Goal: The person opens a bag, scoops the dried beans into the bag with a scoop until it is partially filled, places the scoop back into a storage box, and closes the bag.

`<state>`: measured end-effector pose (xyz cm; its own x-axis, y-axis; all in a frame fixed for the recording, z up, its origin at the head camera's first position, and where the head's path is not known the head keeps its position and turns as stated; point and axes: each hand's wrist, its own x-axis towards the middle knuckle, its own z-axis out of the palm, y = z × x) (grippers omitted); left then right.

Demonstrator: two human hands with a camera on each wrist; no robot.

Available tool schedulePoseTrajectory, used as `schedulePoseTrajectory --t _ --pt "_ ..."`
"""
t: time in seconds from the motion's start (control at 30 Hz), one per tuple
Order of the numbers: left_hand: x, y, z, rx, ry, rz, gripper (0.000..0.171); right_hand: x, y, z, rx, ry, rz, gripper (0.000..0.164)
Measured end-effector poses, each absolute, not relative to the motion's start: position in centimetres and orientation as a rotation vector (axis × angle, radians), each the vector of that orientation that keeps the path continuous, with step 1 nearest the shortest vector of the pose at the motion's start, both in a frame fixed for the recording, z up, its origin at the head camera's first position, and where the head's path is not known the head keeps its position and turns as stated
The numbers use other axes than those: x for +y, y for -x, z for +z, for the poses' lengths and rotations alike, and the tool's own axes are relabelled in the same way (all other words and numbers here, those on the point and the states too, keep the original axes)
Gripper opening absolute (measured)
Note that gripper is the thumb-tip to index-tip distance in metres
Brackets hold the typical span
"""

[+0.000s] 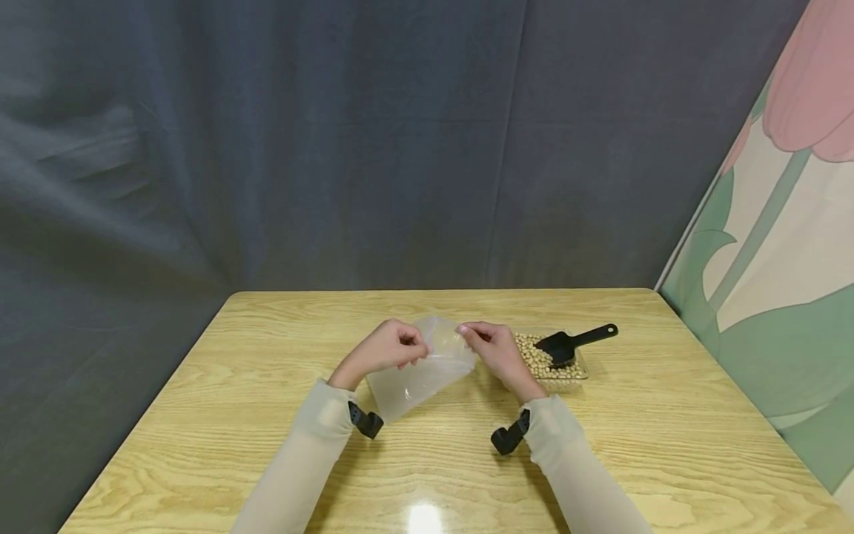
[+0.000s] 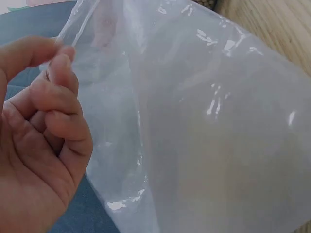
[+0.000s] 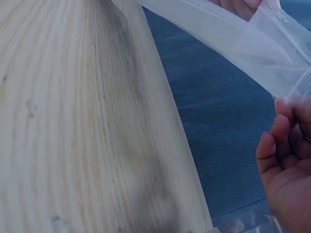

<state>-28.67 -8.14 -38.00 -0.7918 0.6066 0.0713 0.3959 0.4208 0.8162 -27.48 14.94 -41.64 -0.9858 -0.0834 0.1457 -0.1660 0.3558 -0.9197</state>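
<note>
A left hand (image 1: 382,347) and a right hand (image 1: 495,351) pinch one translucent plastic bag (image 1: 414,382) near the middle of a yellow wood-grain worktop (image 1: 233,371) stretching widely toward nine o'clock, one clear rectangular container (image 1: 560,384) of pale beans (image 1: 534,357) at three, and, only in the head view, one black plastic scoop (image 1: 562,347).

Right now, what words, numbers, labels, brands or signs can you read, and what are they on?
There are none I can read.
No lettering shows on the translucent plastic bag, the black scoop or the clear container.
The black wrist cameras look too small to tell.
</note>
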Motion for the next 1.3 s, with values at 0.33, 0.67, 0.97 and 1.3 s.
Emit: schedulePoseTrajectory --t 0.33,0.67,0.97,1.3 --pt "-7.89 28.65 -37.94 2.61 -0.821 1.36 0.021 14.81 27.49 -41.59 -2.523 -0.239 1.728 0.036" --pt "-7.8 28.85 -37.94 2.675 -0.804 1.375 0.063 14.81 27.37 -41.69 -2.531 -0.262 1.719 0.033" --pt "-7.57 28.75 -38.02 2.722 -0.878 1.296 0.058 14.68 27.28 -41.61 -2.554 -0.288 1.715 0.034" --pt "-7.35 28.85 -37.65 2.689 -0.893 1.206 0.044 14.22 26.98 -41.26 -2.553 -0.351 1.761 0.032"
